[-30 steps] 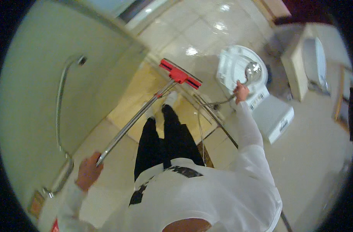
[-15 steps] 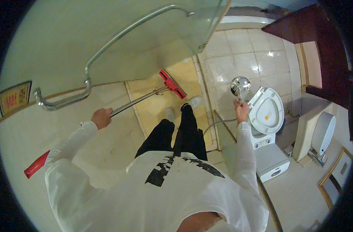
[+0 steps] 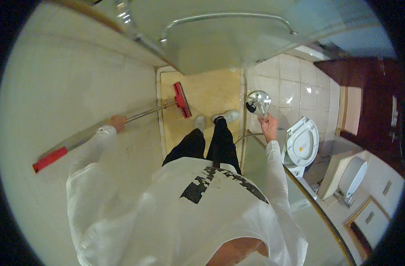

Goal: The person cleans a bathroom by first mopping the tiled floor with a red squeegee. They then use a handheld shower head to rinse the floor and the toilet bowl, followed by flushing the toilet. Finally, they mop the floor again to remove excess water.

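Note:
My left hand is closed around the metal pole of a long-handled mop with a narrow red head. Its pole runs from a red end grip, beside my left sleeve, down to the head on the yellow floor. Whether bristles, sponge or a blade sit under the head is hidden. On the right, my right hand grips the neck of a round chrome shower head. A grey hose curves near that wrist toward my legs. No water is visible.
My shoes stand on the yellow floor. Ahead is a frosted panel with a metal grab bar. White floor tiles lie to the right, with a toilet, a washbasin and a dark red door.
The view has turned, so the grab bar now lies straight ahead. The mop head sits farther left relative to my feet. The shower head has swung away from the toilet, over the tiles.

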The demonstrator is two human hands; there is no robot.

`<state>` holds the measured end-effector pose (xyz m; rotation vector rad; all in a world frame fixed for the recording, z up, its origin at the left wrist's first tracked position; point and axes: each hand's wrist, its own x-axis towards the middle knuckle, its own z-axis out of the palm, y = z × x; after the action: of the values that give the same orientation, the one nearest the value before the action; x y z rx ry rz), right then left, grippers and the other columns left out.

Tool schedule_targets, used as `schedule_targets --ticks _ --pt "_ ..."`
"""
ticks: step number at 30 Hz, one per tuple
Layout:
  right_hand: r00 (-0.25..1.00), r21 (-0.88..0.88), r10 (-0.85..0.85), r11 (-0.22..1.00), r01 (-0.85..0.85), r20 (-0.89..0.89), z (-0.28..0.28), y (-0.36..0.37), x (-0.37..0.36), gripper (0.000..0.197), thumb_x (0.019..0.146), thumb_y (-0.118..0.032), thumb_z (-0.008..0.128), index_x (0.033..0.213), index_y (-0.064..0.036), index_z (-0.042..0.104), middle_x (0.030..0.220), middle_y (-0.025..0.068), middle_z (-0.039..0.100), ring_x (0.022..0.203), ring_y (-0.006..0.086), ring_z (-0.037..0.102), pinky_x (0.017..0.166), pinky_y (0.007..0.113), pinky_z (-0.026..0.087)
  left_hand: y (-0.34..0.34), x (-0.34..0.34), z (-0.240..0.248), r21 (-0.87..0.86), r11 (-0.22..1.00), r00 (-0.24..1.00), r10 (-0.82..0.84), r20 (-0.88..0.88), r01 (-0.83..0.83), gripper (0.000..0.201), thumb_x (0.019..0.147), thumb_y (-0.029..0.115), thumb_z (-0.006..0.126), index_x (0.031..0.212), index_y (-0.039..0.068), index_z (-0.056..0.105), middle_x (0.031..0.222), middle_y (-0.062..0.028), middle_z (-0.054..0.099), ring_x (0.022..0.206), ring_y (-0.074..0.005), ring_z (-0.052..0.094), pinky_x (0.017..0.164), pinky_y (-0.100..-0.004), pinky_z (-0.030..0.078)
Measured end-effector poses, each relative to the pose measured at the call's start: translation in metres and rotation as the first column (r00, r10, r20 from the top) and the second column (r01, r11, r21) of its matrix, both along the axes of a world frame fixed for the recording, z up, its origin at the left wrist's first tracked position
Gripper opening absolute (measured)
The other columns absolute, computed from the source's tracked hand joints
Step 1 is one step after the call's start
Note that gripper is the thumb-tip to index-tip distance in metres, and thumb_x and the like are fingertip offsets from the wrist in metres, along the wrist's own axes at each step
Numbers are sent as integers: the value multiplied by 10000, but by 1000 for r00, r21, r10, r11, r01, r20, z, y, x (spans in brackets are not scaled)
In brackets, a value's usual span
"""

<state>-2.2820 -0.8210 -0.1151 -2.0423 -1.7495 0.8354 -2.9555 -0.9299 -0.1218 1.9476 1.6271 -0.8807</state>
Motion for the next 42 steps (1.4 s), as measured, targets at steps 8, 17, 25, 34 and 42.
schedule_targets --ticks 8,17,25,34,42 --pt "990 -74 136 988 -139 -42 32 45 -84 231 735 -155 712 716 2 544 581 85 457 561 172 406 559 321 389 289 88 168 259 472 209 -156 965 -843 709 805 260 697 1392 62 353 1394 -140 422 1305 -236 379 1065 -363 320" --pt "852 163 521 846 -508 -50 33 62 -201 133 713 -82 661 701 -15 547 653 182 536 612 354 545 568 389 433 338 151 232 -213 321 -167 163 972 -923 346 835 225 675 1080 -10 607 1050 -73 634 911 -165 590 808 -289 471" --pt "652 77 756 648 -758 55 21 58 -287 148 757 -179 644 830 -52 616 794 181 606 772 385 588 671 441 471 276 196 223 -119 248 -154 -126 980 -961 346 715 348 753 880 51 688 800 -55 691 725 -150 634 709 -305 495" --pt "824 35 534 835 -549 190 21 38 -311 354 763 -366 713 705 -70 529 596 114 564 546 318 568 492 436 414 183 274 235 12 223 -63 -326 943 -975 236 690 107 718 917 74 664 849 -76 617 785 -268 599 696 -364 482" --pt "891 126 425 887 -445 157 32 -7 -331 335 749 -329 723 710 -59 529 612 149 561 597 377 565 517 448 427 133 313 235 209 467 14 -388 922 -859 431 687 70 648 1112 122 595 903 -76 608 844 -276 592 749 -389 498"
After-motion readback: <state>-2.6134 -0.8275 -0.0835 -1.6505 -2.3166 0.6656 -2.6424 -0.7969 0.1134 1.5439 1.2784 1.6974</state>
